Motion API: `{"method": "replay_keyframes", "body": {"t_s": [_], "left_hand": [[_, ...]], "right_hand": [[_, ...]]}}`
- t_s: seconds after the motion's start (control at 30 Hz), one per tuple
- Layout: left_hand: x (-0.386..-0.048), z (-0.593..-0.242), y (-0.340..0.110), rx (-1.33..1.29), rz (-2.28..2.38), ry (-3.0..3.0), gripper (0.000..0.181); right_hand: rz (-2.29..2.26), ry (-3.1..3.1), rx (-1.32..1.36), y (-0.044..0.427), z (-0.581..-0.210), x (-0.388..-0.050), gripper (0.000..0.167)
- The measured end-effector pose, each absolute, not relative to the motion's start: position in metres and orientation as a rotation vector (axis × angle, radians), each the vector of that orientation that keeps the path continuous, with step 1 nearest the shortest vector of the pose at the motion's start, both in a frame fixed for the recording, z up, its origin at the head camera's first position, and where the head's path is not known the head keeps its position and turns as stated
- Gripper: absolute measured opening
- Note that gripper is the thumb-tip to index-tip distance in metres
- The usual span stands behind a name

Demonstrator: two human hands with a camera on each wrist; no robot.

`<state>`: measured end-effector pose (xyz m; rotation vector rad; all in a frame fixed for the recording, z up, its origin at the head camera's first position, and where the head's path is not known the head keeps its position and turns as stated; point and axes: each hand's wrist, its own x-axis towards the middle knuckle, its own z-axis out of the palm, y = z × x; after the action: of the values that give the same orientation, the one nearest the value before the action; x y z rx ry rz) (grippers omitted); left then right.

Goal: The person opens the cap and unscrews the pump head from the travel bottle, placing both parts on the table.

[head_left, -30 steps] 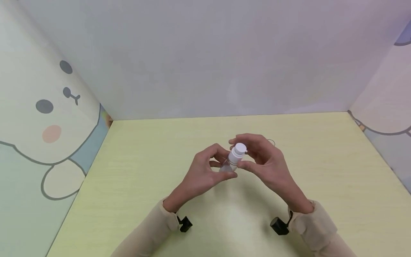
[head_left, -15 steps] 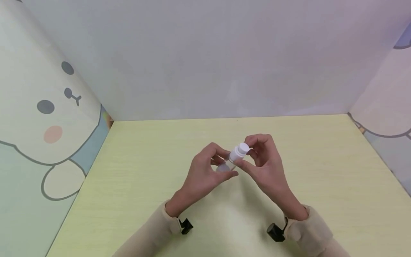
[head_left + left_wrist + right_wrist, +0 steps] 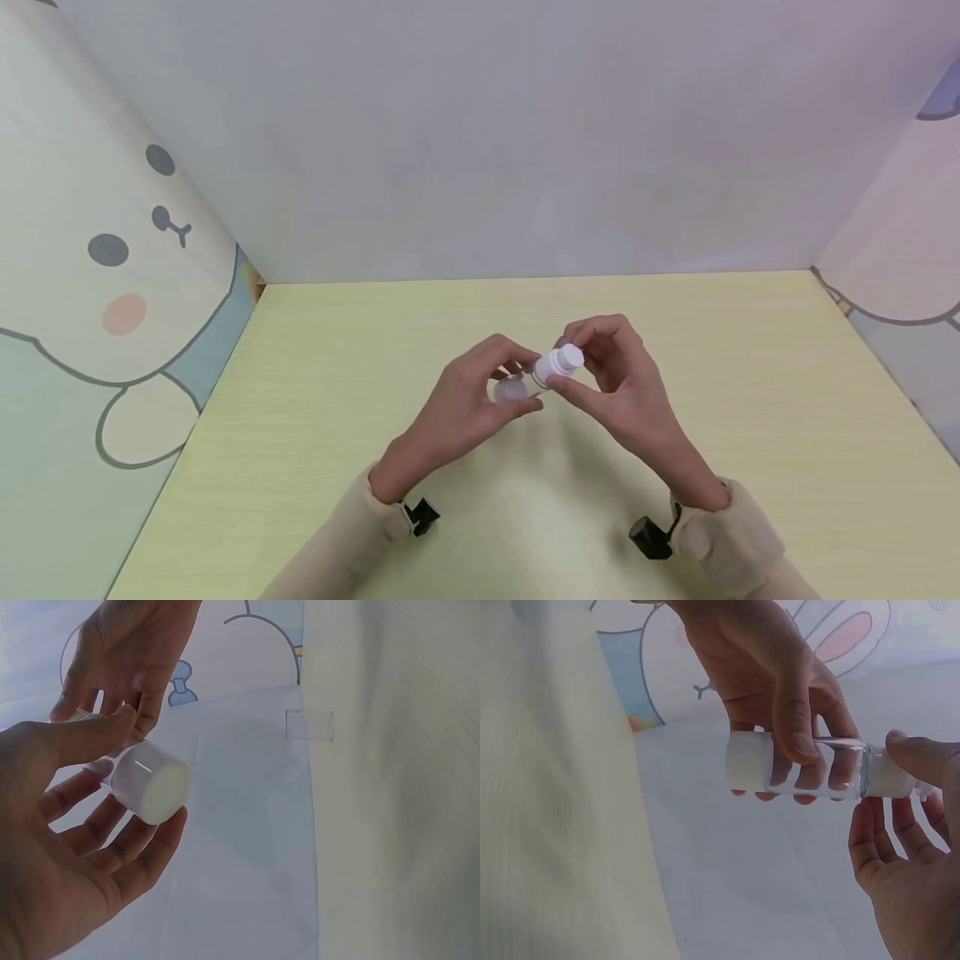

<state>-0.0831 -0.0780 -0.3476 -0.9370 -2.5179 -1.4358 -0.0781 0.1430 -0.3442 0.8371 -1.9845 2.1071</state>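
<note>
A small clear plastic cylindrical bottle is held tilted above the pale yellow tabletop, just below and right of centre in the head view, its ridged-looking white top end towards the right. The left hand curls thumb and fingers round the clear body; the right hand pinches the white top end between thumb and fingers. The work appears to be at that end, so the left grip would do best firm yet light enough not to squeeze the thin-looking wall, with the right fingertips kept on the white part and any turn made along the bottle's axis. Through the wall, in the right wrist view, the left fingers show clearly; whether the opaque white band at the far end is base or contents, I cannot tell.
</note>
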Motion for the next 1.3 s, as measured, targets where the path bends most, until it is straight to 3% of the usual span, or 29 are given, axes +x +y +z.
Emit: {"method": "replay_keyframes", "body": {"t_s": [0.37,0.63,0.8,0.93,1.3], "left_hand": [[-0.0856,-0.3441,-0.0856,-0.958,-1.257,-2.519,0.043],[-0.0856,-0.3442,-0.0855,-0.937,-0.980,-2.501,0.042],[-0.0851,-0.3439,-0.0841,-0.926,-0.688,-2.431,0.043],[-0.0848,-0.3435,-0.0832,-0.916,-0.534,-2.358,0.042],[-0.0853,-0.3450,-0.0833,-0.916,-0.485,-2.346,0.039]], "right_hand": [[2.060,-1.975,1.128,0.1502,-0.3471,-0.0854,0.041],[2.028,-2.133,0.883,0.1493,-0.3446,-0.0826,0.044],[2.070,-2.170,0.723,0.1508,-0.3473,-0.0846,0.030],[2.111,-2.227,0.708,0.1523,-0.3511,-0.0869,0.020],[2.079,-2.421,0.660,0.1504,-0.3500,-0.0858,0.017]]}}
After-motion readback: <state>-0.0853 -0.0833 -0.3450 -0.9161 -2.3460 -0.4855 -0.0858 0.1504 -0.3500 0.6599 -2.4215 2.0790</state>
